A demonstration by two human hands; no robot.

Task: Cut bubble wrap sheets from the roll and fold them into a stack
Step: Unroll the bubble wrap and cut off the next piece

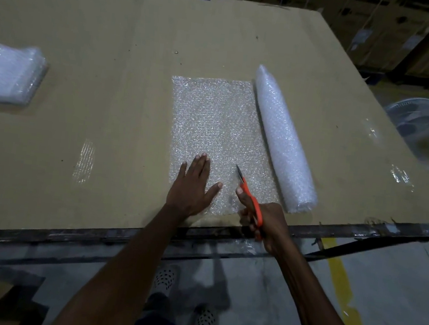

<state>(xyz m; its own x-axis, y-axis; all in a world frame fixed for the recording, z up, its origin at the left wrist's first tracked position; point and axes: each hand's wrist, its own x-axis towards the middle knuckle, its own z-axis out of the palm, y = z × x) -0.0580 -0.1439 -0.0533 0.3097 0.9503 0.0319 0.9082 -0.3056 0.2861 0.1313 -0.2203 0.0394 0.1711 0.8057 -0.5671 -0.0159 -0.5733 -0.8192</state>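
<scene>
Pressing flat on the unrolled sheet [220, 125], the left hand [194, 186] lay with fingers straight and spread. The right hand [262, 221] gripped orange scissors [253, 201] — blades over the sheet's near edge. The roll [282, 140] lay at the sheet's right side; a folded stack [7, 74] sat far left on the cardboard-covered table [111, 70].

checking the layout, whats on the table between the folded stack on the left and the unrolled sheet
In the head view, only cardboard tabletop lies between the folded stack and the unrolled sheet, plus a shiny tape patch nearer the front edge.
</scene>
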